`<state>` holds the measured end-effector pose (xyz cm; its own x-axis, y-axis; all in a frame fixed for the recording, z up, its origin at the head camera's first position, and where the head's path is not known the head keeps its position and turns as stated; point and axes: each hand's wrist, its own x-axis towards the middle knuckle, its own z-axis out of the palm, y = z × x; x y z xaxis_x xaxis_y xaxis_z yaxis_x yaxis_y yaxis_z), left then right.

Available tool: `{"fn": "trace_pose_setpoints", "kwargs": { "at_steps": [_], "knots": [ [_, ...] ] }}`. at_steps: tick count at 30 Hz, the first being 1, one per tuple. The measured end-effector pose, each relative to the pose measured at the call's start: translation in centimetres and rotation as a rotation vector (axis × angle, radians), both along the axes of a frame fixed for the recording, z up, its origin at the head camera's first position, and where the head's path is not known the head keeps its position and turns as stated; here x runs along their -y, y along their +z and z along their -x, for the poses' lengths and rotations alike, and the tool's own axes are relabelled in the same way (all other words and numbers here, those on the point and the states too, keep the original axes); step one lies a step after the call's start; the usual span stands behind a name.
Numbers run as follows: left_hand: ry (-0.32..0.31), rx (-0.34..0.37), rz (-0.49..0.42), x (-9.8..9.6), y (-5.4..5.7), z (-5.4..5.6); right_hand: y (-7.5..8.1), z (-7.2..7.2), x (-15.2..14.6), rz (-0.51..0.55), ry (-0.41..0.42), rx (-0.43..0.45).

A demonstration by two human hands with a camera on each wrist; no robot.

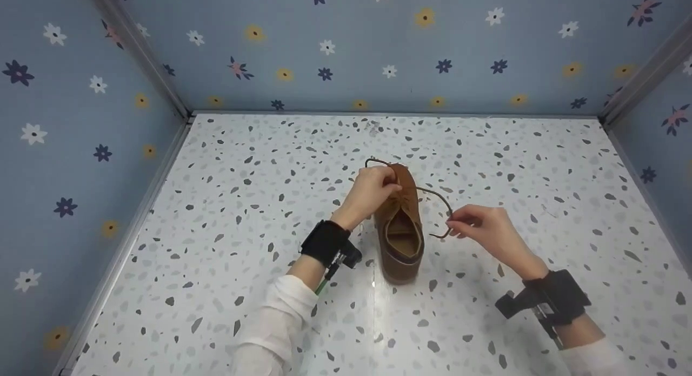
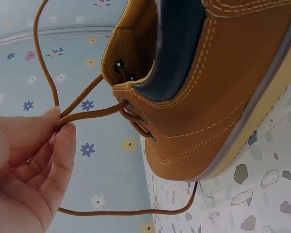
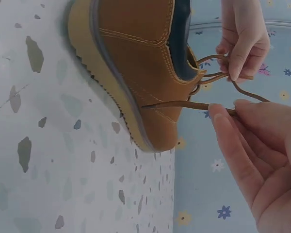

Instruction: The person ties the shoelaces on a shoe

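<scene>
A brown lace-up shoe [image 1: 403, 257] stands on the speckled surface, its toe pointing away from me. Above its tongue my left hand [image 1: 373, 189] pinches the brown shoelace [image 2: 89, 115] between thumb and forefinger, where the strands from the eyelets meet. One lace end hangs past that hand and curves down beside the toe. Off to the shoe's right, my right hand [image 1: 484, 227] pinches the other stretch of lace [image 3: 184, 104] near its tip. That lace loops slackly between the two hands. In the right wrist view, the dark-tipped end sticks out past the fingertips toward the shoe's side.
White terrazzo-patterned flooring [image 1: 259, 203] lies all around the shoe. Blue flowered panels [image 1: 346, 51] enclose it at the back and on both sides, with grey metal edging [image 1: 124, 246] along the left. Black wrist straps with cameras sit on both wrists.
</scene>
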<state>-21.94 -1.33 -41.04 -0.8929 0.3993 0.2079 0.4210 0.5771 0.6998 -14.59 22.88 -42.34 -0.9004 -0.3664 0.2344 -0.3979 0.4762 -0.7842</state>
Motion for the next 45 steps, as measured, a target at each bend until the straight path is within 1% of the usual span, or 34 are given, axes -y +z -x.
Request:
{"fn": "trace_pose_setpoints", "kwargs": {
  "at_steps": [2, 6, 10, 13, 17, 20, 22, 24, 29, 33, 36, 40, 43, 45],
  "knots": [
    [0.002, -0.001, -0.001, 0.0, 0.0, 0.0, 0.5, 0.0, 0.1, 0.017, -0.023, -0.013],
    [0.009, 0.009, 0.005, 0.0, 0.0, 0.0, 1.3, -0.1, 0.2, 0.038, -0.072, -0.012],
    [0.017, 0.026, 0.013, -0.1, 0.0, 0.0, 2.1, -0.1, 0.6, 0.051, -0.099, -0.006],
    [0.017, 0.031, 0.012, -0.2, 0.1, 0.0, 3.4, -0.7, 1.3, 0.064, -0.1, -0.015],
    [0.016, 0.032, 0.003, -0.2, 0.2, -0.1, 5.5, -1.3, 2.5, 0.134, -0.102, -0.007],
    [0.017, 0.033, 0.001, -0.1, 0.2, -0.1, 6.0, -1.2, 3.1, 0.237, -0.115, 0.021],
    [0.017, 0.025, 0.002, -0.1, 0.2, -0.1, 6.1, -1.0, 3.5, 0.285, -0.12, 0.021],
    [0.014, 0.015, 0.007, 0.0, 0.2, -0.2, 6.0, -0.9, 4.0, 0.308, -0.126, 0.009],
    [0.013, -0.014, 0.018, -0.1, 0.1, -0.2, 5.7, -0.9, 4.9, 0.304, -0.125, -0.041],
    [0.012, -0.007, 0.006, -0.4, 0.0, -0.1, 5.1, -0.7, 5.4, 0.311, -0.103, -0.062],
    [0.006, 0.013, -0.013, -0.5, 0.0, -0.1, 4.7, -0.6, 5.8, 0.294, -0.078, -0.087],
    [0.008, 0.019, -0.013, -0.4, 0.0, -0.1, 4.3, -0.5, 6.4, 0.263, -0.064, -0.123],
    [0.012, 0.011, -0.004, -0.2, 0.0, -0.1, 4.2, -0.5, 6.8, 0.239, -0.068, -0.13],
    [0.011, 0.01, -0.006, -0.2, 0.0, -0.2, 4.1, -0.5, 7.0, 0.225, -0.073, -0.12]
  ]
}}
